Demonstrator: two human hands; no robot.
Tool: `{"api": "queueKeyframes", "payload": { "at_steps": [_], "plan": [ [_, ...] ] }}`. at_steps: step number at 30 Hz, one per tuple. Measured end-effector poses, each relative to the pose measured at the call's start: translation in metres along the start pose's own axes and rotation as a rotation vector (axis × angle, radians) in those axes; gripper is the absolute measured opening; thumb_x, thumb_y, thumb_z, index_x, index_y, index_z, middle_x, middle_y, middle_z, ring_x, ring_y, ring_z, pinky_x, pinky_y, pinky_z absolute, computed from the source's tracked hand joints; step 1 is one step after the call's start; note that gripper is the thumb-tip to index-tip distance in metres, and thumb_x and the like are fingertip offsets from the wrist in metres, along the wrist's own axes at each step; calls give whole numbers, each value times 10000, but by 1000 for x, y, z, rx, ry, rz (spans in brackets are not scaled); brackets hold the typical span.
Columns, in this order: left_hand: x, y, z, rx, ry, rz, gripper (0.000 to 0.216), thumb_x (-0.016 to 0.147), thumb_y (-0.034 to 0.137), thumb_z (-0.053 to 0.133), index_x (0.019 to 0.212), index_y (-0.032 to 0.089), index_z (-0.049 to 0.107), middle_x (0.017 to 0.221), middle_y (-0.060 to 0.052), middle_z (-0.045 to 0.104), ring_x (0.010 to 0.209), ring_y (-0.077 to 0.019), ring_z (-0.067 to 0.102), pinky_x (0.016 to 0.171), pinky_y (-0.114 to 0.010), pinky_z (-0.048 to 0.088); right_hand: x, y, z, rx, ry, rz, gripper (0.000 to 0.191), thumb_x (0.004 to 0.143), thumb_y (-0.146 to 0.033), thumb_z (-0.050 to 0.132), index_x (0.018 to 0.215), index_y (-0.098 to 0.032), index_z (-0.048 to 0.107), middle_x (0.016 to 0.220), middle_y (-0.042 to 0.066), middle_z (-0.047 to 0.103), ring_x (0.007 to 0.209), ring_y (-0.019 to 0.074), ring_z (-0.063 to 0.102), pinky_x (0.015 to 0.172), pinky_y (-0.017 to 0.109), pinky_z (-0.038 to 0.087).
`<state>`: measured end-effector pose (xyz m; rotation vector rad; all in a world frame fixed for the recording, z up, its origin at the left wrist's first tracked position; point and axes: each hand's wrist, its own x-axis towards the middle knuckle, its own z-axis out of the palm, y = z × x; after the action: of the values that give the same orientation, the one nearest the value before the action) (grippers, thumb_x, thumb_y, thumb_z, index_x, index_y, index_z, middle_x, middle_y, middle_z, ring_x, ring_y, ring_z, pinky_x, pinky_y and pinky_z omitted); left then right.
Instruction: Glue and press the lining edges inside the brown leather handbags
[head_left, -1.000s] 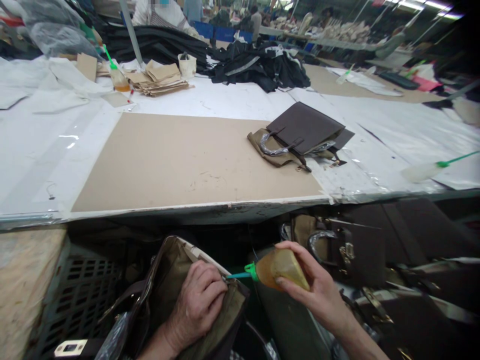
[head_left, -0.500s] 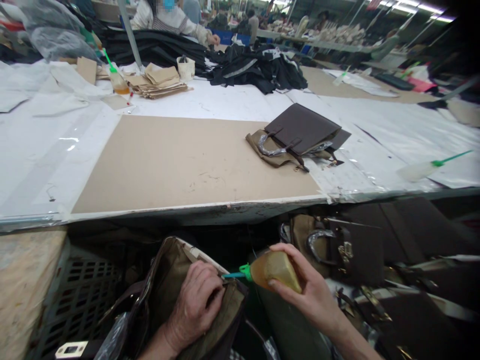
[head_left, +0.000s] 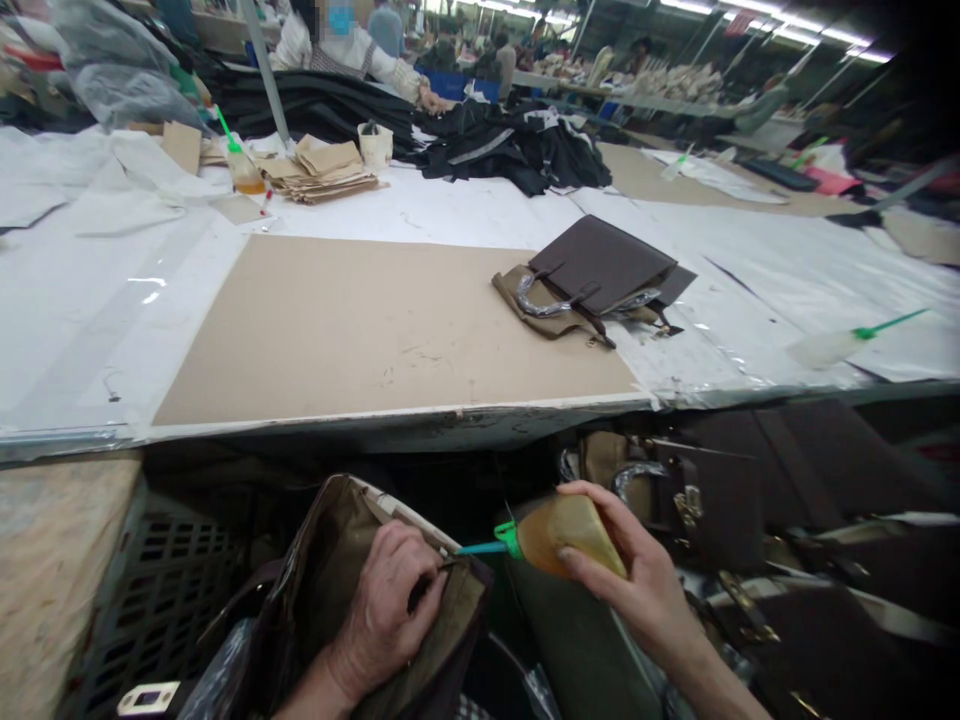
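A brown handbag (head_left: 322,545) stands upright and gaping below the table edge, its olive lining showing. My left hand (head_left: 394,600) reaches over the bag and pinches its top edge at the right-hand corner. In my right hand (head_left: 637,570) is a squeeze glue bottle (head_left: 566,535) of amber liquid, with a green cap and a thin teal nozzle. The bottle lies nearly level, and its nozzle tip is at the bag's edge close to my left fingertips. Whether the tip touches the bag I cannot tell.
A flattened brown bag (head_left: 600,265) lies on the white-covered table beside a tan sheet (head_left: 390,330). Several dark bags (head_left: 720,500) are heaped below on the right, and a plastic crate (head_left: 165,590) stands at left. Another glue bottle (head_left: 829,345) rests on the right. A co-worker (head_left: 352,50) is across the table.
The glue bottle and my right hand have shifted slightly to the right, the nozzle tip moving along the bag's edge. My left hand keeps its grip. The view has tilted a little.
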<state>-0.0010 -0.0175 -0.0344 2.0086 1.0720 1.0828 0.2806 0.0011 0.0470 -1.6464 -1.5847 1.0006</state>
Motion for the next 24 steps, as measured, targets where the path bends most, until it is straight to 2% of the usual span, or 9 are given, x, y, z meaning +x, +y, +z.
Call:
{"api": "queueKeyframes", "payload": {
  "at_steps": [7,15,21,24],
  "plan": [
    [1,0,1,47,-43,28,170,881,45,515,971,189,532,917,-65,605,916,-227,520,906,-456,419,11,-17,-8,-121,-67,-30,463,835,-445,680,1244,-304,517,1236,29,589,1026,242,629,924,315,491],
    [2,0,0,51,-60,19,151,887,60,509,946,194,543,892,-58,614,910,-229,530,899,-449,424,32,-34,-10,-239,-207,-122,424,838,-362,675,1228,-299,523,1195,11,617,1054,224,613,866,271,493],
    [4,1,0,37,-64,19,149,890,53,499,933,193,526,875,-55,604,895,-225,519,882,-448,421,34,-31,-13,-218,-123,-125,425,843,-390,671,1231,-295,525,1221,17,603,1041,220,613,871,267,493],
    [4,1,0,38,-58,22,143,888,55,502,926,192,518,876,-59,594,888,-224,513,870,-445,424,31,-26,-9,-197,-144,-96,443,833,-401,678,1235,-289,530,1228,27,598,1042,232,616,899,290,491]
  ]
}}
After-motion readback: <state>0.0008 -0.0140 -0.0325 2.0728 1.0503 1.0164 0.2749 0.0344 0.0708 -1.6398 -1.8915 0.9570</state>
